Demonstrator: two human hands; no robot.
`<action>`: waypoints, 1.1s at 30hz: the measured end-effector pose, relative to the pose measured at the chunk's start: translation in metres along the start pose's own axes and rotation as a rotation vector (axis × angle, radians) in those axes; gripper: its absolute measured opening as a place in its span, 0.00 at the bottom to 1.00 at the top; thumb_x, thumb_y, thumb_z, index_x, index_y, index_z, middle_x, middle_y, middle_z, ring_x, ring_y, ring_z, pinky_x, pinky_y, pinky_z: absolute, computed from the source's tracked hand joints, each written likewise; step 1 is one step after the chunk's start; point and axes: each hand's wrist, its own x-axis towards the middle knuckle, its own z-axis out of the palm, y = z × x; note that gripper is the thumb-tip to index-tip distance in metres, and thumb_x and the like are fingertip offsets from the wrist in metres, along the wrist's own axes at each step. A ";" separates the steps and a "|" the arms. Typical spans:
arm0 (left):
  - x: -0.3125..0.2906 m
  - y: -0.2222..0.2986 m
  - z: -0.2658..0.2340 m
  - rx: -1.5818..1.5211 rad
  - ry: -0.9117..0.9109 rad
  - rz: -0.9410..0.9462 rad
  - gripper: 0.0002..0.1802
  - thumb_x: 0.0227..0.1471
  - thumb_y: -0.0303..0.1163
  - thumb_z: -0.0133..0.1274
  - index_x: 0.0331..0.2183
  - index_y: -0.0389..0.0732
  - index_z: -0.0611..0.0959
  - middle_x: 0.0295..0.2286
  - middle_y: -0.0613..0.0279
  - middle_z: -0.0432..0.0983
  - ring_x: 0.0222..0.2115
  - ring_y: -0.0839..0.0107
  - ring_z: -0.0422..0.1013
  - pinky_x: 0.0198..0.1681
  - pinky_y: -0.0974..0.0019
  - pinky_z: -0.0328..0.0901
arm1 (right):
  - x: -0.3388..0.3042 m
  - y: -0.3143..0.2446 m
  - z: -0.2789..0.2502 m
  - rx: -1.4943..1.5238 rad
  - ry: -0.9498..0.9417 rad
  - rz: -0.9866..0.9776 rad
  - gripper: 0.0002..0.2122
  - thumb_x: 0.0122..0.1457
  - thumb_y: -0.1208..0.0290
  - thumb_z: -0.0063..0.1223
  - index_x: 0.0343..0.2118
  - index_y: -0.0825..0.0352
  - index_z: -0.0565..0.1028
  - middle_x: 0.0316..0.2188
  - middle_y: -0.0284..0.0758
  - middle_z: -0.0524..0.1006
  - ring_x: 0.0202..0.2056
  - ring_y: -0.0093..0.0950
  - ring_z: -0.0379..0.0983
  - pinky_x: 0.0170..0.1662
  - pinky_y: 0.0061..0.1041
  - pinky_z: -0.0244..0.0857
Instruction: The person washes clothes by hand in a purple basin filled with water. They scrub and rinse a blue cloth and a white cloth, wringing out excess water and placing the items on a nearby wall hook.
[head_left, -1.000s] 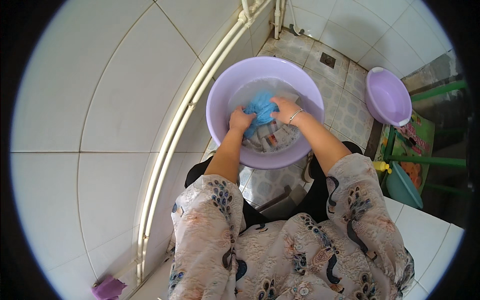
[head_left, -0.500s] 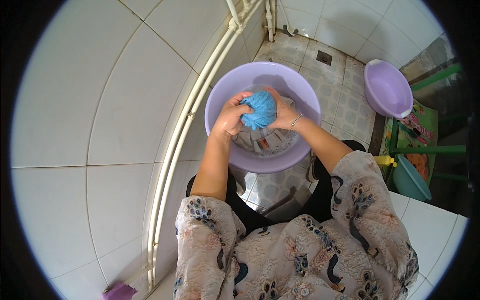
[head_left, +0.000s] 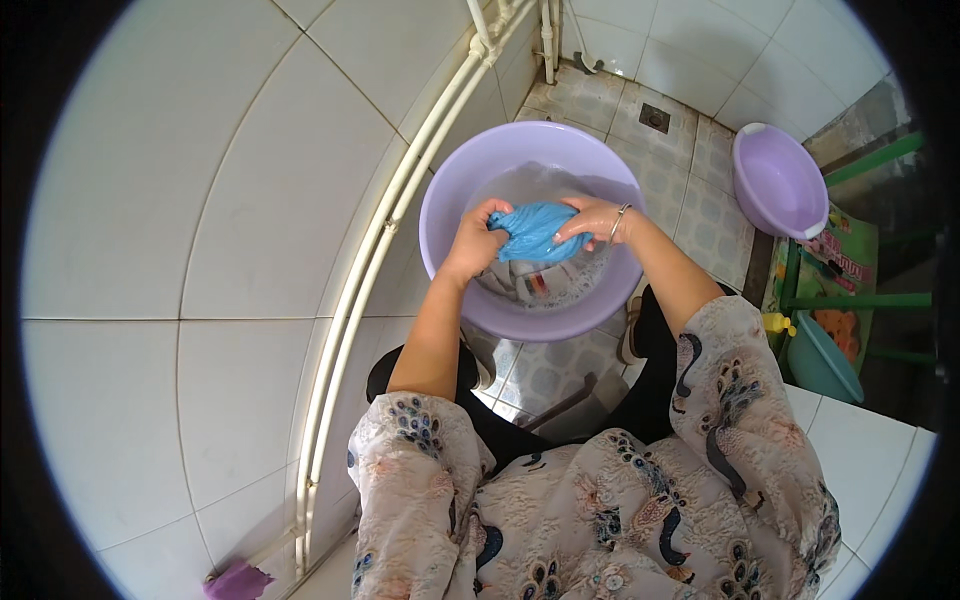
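1. A wet, bright-blue bunched cloth (head_left: 540, 232) spans the gap between a person's two hands, its long axis running left to right, above the middle of a basin.
2. The left hand (head_left: 476, 238) clamps the cloth's left end, fingers and thumb closed around the fabric; from this grip, the cloth extends rightward.
3. The right hand (head_left: 598, 216), a silver-coloured bangle (head_left: 619, 222) at its wrist, pinches the right end; from this grip, the cloth extends leftward. Neither hand is nearer, as both touch it.
4. Below sits grey-and-white patterned fabric (head_left: 545, 283) in sudsy water; whether the blue cloth's underside touches it cannot be told.
5. The large, round, pale-purple plastic basin (head_left: 441, 176) surrounds both, standing on a patterned tile floor (head_left: 712, 220).
6. Farther right, a smaller purple plastic basin (head_left: 781, 182) stands well apart.
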 end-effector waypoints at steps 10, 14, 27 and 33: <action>-0.009 0.010 -0.050 -0.748 -0.144 -0.078 0.39 0.51 0.60 0.40 0.53 0.38 0.63 0.45 0.49 0.67 0.45 0.61 0.67 0.47 0.57 0.63 | -0.022 -0.041 0.021 -0.243 0.196 -0.735 0.29 0.40 0.78 0.57 0.50 0.67 0.63 0.39 0.32 0.71 0.42 0.23 0.66 0.50 0.24 0.59; -0.015 -0.008 -0.018 -0.945 -0.365 -0.295 0.47 0.44 0.67 0.41 0.54 0.39 0.61 0.47 0.46 0.65 0.46 0.56 0.66 0.44 0.53 0.65 | -0.026 -0.053 0.041 -0.436 0.230 -0.734 0.27 0.39 0.78 0.56 0.47 0.62 0.65 0.39 0.37 0.72 0.41 0.30 0.70 0.45 0.27 0.63; -0.025 -0.002 0.021 0.443 -0.242 -0.031 0.41 0.30 0.27 0.61 0.51 0.43 0.65 0.42 0.53 0.71 0.42 0.59 0.69 0.45 0.63 0.63 | 0.002 0.005 0.033 -0.931 0.309 -0.655 0.25 0.39 0.72 0.58 0.44 0.64 0.66 0.36 0.41 0.73 0.39 0.39 0.70 0.44 0.32 0.63; -0.024 0.003 0.034 0.845 -0.035 0.117 0.37 0.31 0.27 0.60 0.48 0.47 0.67 0.38 0.53 0.71 0.39 0.52 0.69 0.40 0.55 0.65 | 0.011 -0.005 0.015 -0.752 0.032 -0.144 0.17 0.35 0.70 0.57 0.32 0.69 0.71 0.26 0.40 0.74 0.26 0.31 0.72 0.30 0.26 0.67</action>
